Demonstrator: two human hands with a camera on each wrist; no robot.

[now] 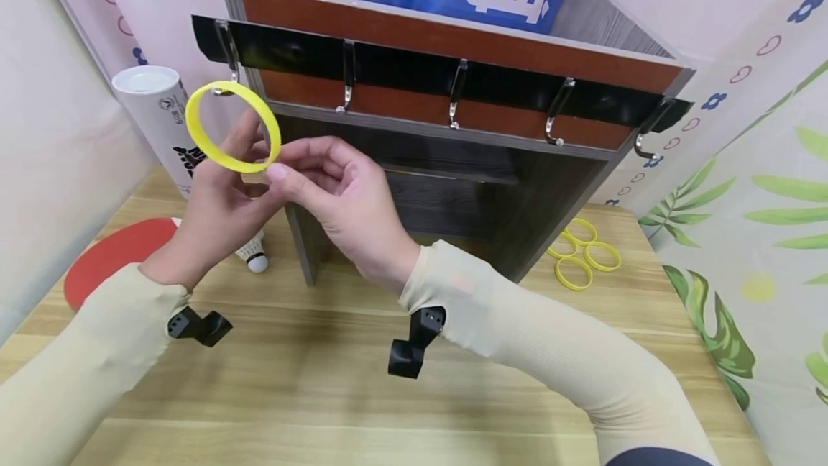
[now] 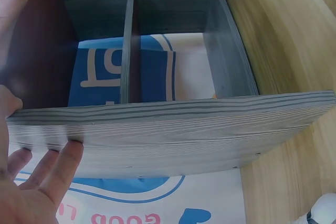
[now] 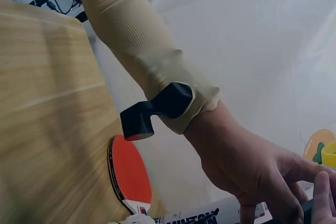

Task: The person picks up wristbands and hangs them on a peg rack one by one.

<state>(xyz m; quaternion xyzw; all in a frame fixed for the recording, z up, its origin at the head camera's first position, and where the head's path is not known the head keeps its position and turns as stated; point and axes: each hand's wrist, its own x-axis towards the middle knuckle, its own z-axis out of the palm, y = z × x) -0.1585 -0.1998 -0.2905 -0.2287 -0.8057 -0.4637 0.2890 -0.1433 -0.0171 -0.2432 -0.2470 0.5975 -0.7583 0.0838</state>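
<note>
In the head view my right hand pinches the lower right rim of a yellow ring between thumb and index finger. The ring overlaps the tip of the leftmost metal hook; whether it is around that hook I cannot tell. My left hand grips the left side panel of a grey wooden shelf. In the left wrist view, its thumb is at the panel edge and its fingers lie on the outer face. The right wrist view shows the left hand beside the yellow ring.
Several hooks line a black strip on the shelf's front. Several yellow rings lie on the table at right. At left are a red table tennis bat, a shuttlecock and a white tube.
</note>
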